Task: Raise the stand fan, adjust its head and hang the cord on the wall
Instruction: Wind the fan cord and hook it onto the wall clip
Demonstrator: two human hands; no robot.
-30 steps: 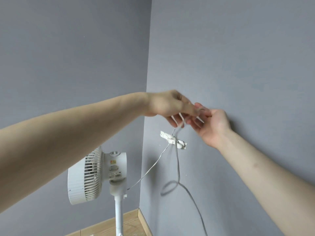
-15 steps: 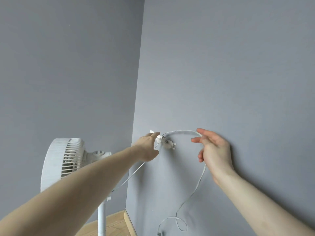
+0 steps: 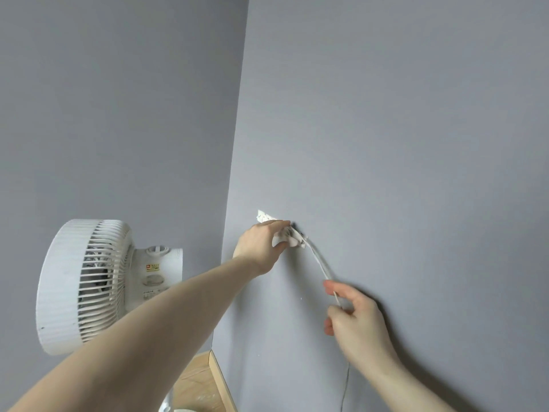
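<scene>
A white stand fan [image 3: 86,283] stands at the left with its head raised near the room corner. On the grey right wall a white hook strip [image 3: 266,217] is fixed. My left hand [image 3: 263,246] is at the hook, its thumb and fingers pinching the white hook piece [image 3: 292,239] where the cord lies. The white cord [image 3: 319,263] runs from the hook down and right into my right hand [image 3: 355,319], which grips it and holds it taut against the wall. Below that hand the cord hangs down the wall.
Two grey walls [image 3: 401,129] meet in a corner just right of the fan. A strip of wooden floor [image 3: 193,385] with a skirting board shows at the bottom. My left forearm crosses in front of the fan's pole.
My right hand has dropped lower and closed round the cord, drawing its loop into a straight taut line from the hook. My left hand stays at the hook. The view has shifted closer.
</scene>
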